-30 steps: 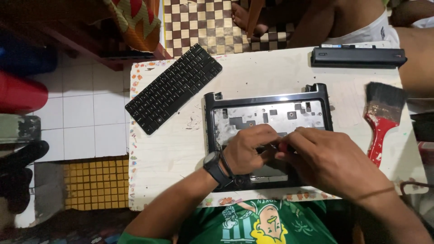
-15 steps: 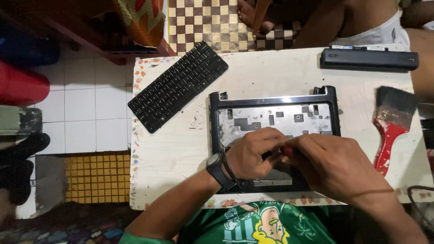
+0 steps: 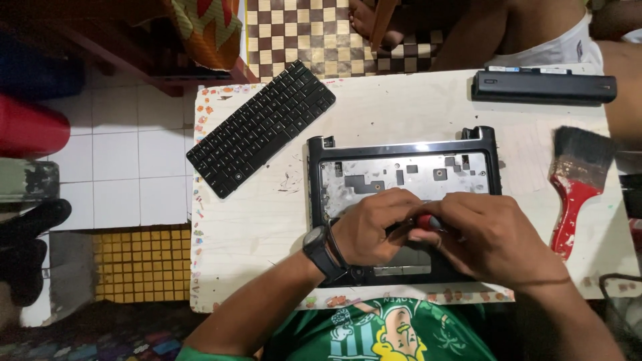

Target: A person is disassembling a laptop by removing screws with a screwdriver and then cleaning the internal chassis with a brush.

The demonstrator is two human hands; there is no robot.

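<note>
Lower centre of the frame: left hand (image 3: 368, 227), watch on its wrist, and right hand (image 3: 491, 237) meet over the front half of an opened laptop base (image 3: 401, 170) that lies flat on a pale table (image 3: 267, 227). Right hand is closed around a small screwdriver (image 3: 428, 220) with a red handle; left hand's fingers are curled narrow beside its tip, apparently steadying it, though the tip itself is hidden. To do this well, judged from here: keep the driver upright in the screw head, press lightly, brace the base with the left hand. Further up, left: the removed black keyboard (image 3: 261, 137), lying at a slant. Right edge: red-handled brush (image 3: 578, 184). Upper right: long black battery (image 3: 543, 87).
</note>
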